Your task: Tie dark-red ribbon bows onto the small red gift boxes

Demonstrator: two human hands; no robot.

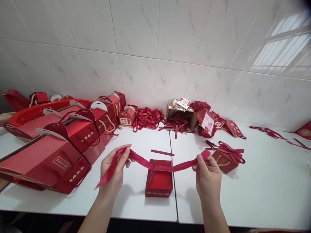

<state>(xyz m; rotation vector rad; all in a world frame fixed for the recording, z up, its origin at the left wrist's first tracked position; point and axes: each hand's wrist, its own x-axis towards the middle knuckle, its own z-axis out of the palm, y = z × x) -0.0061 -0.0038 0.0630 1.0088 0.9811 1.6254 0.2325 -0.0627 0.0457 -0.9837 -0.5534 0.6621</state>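
Note:
A small red gift box stands upright on the white table between my hands. A red ribbon passes through the top of the box and stretches out to both sides. My left hand pinches the ribbon on the left, with a loose tail hanging down past the wrist. On the right, my right hand is closed on the ribbon close to its other end. Just behind the box lies a flat dark red strip. A red box with a tied bow sits beyond my right hand.
Several larger red boxes are stacked at left, by a red basin. Against the tiled wall lie a heap of ribbons and an open carton holding dark red strips, cards on top. A person's hand shows at the far left.

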